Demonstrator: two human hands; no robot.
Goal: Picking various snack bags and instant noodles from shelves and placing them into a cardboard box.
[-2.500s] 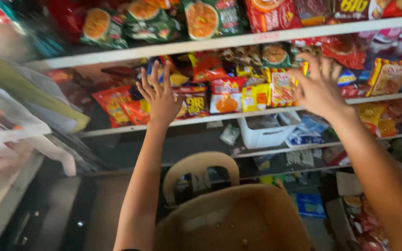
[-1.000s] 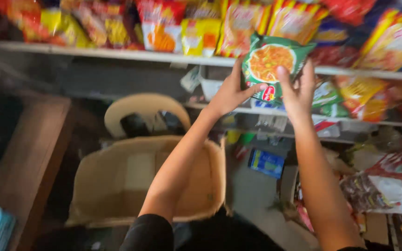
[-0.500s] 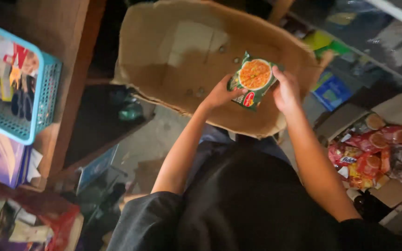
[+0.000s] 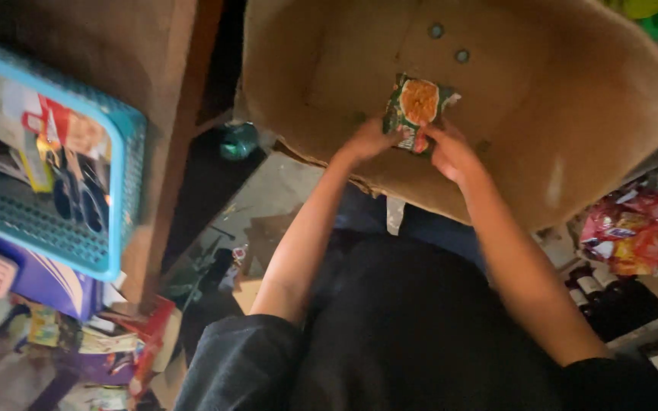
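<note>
Leftmost, a blue plastic basket of small goods fills the left side of the frame, beside a wooden panel. Toward the upper centre, the left hand and right hand both pinch the lower edge of a green noodle packet, fingers curled closed on it, holding it inside the open cardboard box. Red snack bags lie at the right edge.

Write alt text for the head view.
Two hands, left and right, hold a green noodle packet inside an open cardboard box. A blue basket of goods sits to the left, red snack packs to the right.
</note>
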